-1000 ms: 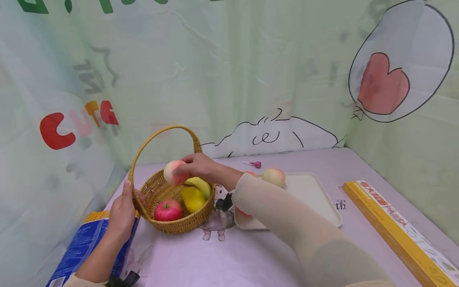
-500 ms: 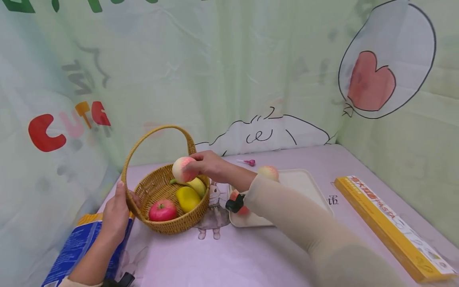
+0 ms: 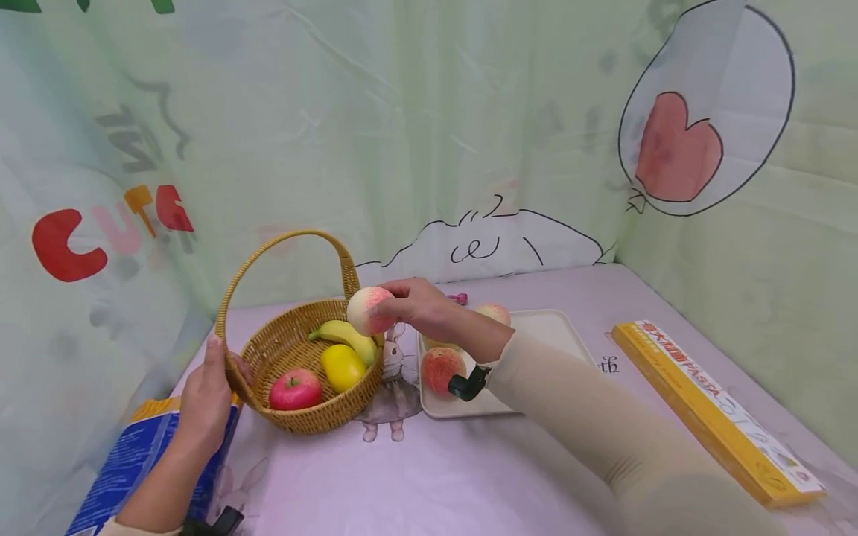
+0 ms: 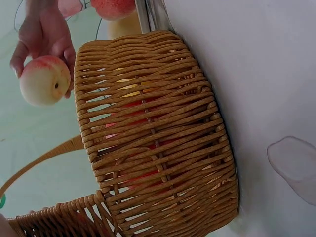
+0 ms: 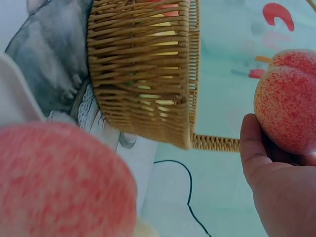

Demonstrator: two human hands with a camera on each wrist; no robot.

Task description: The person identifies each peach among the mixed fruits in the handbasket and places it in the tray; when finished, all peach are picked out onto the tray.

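Observation:
My right hand (image 3: 424,307) pinches a pale pink-and-white peach (image 3: 370,311) above the right rim of the wicker basket (image 3: 295,426). Inside the basket lie a red apple (image 3: 295,389), a yellow mango-like fruit (image 3: 342,368) and a banana (image 3: 345,339). My left hand (image 3: 204,391) grips the basket at the left foot of its arched handle; part of its fingers is hidden behind the wicker. On the cream tray (image 3: 570,335) sit a redder peach (image 3: 442,371) and a paler peach (image 3: 493,313), partly covered by my right arm. In the right wrist view a peach (image 5: 64,182) looms close.
A blue-and-yellow packet (image 3: 134,461) lies under my left forearm. At the right is a long yellow pasta box (image 3: 710,409). A pink lollipop (image 3: 459,298) lies behind my right hand. A printed curtain (image 3: 415,149) stands behind the table.
My right hand has carried the peach rightward, from over the basket's middle to its right rim. The redder peach on the tray now shows more. The left hand keeps its grip; the head view has shifted.

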